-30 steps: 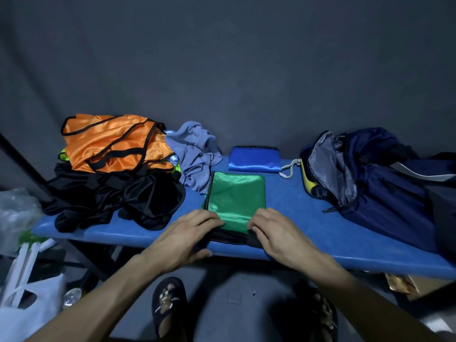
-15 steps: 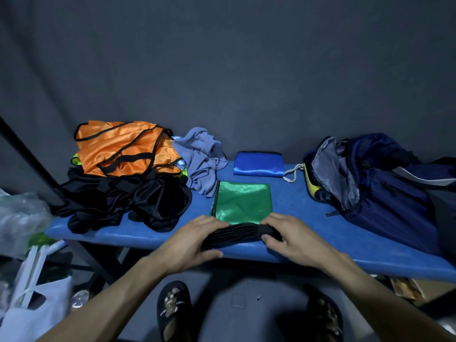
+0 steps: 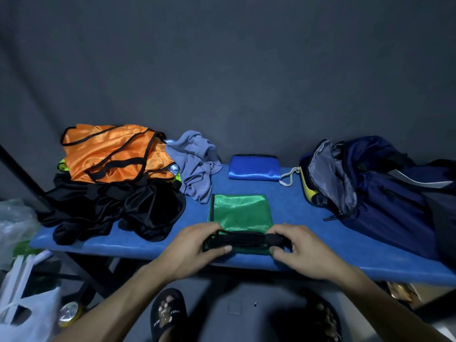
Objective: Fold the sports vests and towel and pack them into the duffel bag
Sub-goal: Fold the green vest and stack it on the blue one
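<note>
On the blue bench (image 3: 308, 218) the open duffel bag (image 3: 385, 193) lies at right. The green vest (image 3: 243, 211) lies near the front edge; the left hand (image 3: 190, 253) and right hand (image 3: 303, 250) pinch its bunched black trim (image 3: 243, 240).

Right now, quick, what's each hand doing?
Left hand: closed, pinching the left end of the green vest's bunched black edge.
Right hand: closed, pinching its right end.
</note>
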Available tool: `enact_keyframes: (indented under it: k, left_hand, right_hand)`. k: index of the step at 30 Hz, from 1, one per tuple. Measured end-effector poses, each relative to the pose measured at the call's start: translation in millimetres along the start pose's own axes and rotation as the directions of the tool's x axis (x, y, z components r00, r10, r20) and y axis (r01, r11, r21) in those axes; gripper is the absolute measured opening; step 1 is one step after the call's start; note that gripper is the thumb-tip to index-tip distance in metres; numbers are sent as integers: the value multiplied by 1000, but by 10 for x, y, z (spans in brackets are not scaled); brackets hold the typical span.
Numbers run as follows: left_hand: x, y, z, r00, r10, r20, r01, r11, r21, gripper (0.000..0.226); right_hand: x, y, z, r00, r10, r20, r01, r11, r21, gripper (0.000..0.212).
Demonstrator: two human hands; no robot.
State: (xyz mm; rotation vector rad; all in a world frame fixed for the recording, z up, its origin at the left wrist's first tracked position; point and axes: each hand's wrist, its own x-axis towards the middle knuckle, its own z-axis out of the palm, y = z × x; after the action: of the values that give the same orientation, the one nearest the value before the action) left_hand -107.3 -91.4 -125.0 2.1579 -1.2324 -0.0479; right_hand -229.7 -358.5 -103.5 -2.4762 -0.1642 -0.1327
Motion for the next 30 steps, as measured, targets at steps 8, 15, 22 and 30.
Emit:
enact_keyframes:
  k: [8,15,22,30]
  left_hand:
    - [600,-196,-27,929,-369,-18,345,885,-312,46]
    - [910,-393,-18,852,-520,67,518,815,-259,56]
    - [995,-492,17,805,-581,121,583,734,-350,49]
    - [985,-520,-110,886,-461,44,445,821,-357,22]
  right_hand:
    - [626,133,-170,945,307,115,-327,849,414,11]
    - [1037,324,-173,901,390,191,-434,830,351,29]
    - [1148,464,-135,970,241,27,-241,971,-4,43]
    - [1191,353,-104,965,261,-31,-263,948,-179,25]
